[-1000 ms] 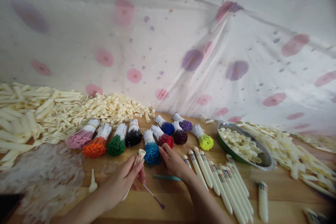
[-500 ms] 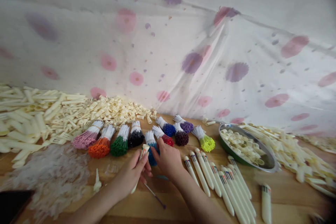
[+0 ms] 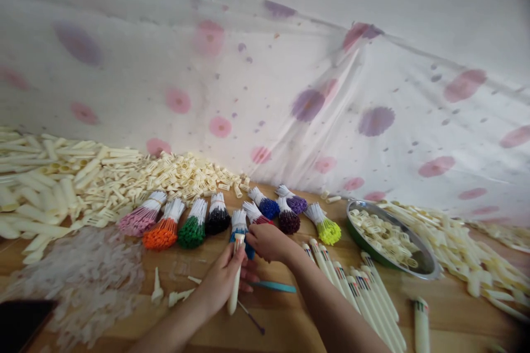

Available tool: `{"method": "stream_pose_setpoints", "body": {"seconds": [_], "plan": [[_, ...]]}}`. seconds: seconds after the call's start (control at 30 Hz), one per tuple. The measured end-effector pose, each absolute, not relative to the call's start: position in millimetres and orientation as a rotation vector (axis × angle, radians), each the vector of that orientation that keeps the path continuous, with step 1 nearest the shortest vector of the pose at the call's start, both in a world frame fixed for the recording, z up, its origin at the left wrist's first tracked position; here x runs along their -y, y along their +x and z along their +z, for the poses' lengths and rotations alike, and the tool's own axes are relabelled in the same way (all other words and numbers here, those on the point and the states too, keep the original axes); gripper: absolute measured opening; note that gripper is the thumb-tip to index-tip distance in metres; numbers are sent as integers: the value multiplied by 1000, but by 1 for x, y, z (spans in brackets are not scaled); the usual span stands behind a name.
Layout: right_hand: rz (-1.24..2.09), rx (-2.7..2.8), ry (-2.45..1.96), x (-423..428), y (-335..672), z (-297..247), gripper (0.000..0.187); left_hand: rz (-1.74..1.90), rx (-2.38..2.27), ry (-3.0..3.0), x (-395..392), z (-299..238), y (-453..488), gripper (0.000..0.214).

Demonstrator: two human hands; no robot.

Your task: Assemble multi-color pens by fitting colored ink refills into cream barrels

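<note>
My left hand [image 3: 221, 281] is closed around a cream pen barrel [image 3: 235, 287], held upright with its open top near the blue refill bundle [image 3: 240, 225]. My right hand [image 3: 269, 241] hovers over the blue and red refill bundles [image 3: 255, 214], fingers curled and pinching at the barrel's top; what they pinch is too small to make out. A row of bundled refills runs across the wooden table: pink [image 3: 138, 218], orange [image 3: 163, 229], green [image 3: 192, 226], black [image 3: 217, 217], dark blue [image 3: 267, 205], purple [image 3: 290, 215], yellow [image 3: 327, 225].
Assembled cream pens [image 3: 364, 298] lie in a row at the right. A metal bowl [image 3: 422, 265] holds cream clips. Heaps of cream parts [image 3: 83, 176] fill the left, clear springs [image 3: 78, 276] lie near them. A teal refill [image 3: 275, 287] and a purple refill [image 3: 250, 317] lie near my hands.
My left hand has turned the barrel upright and moved it right, toward the blue bundle. My right hand has moved up to the barrel's top. The camera tilted slightly.
</note>
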State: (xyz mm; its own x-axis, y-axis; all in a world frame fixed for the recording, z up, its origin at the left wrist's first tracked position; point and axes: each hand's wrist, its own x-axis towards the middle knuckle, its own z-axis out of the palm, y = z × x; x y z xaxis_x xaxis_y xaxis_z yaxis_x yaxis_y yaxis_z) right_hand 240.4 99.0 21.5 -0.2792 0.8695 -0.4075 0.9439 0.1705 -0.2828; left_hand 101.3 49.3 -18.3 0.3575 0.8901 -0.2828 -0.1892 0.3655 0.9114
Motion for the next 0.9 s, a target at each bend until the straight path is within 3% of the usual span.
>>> {"method": "stream_pose_setpoints", "body": {"seconds": [0.2, 0.4, 0.53, 0.73, 0.9], "plan": [[-1073, -2224, 1938, -101, 239, 6, 23, 896, -934, 888, -51, -13, 102, 54], [-1074, -2267, 2227, -59, 233, 15, 27, 913, -957, 905, -44, -15, 104, 52], [-1219, -2284, 2170, -23, 244, 32, 30, 965, -993, 967, -43, -11, 102, 52], [-2267, -2218, 1569, -15, 275, 33, 40, 950, -997, 1109, -55, 5, 86, 45], [-2638, -2044, 1486, -24, 271, 12, 46, 896, -1068, 1266, -54, 18, 73, 37]]}}
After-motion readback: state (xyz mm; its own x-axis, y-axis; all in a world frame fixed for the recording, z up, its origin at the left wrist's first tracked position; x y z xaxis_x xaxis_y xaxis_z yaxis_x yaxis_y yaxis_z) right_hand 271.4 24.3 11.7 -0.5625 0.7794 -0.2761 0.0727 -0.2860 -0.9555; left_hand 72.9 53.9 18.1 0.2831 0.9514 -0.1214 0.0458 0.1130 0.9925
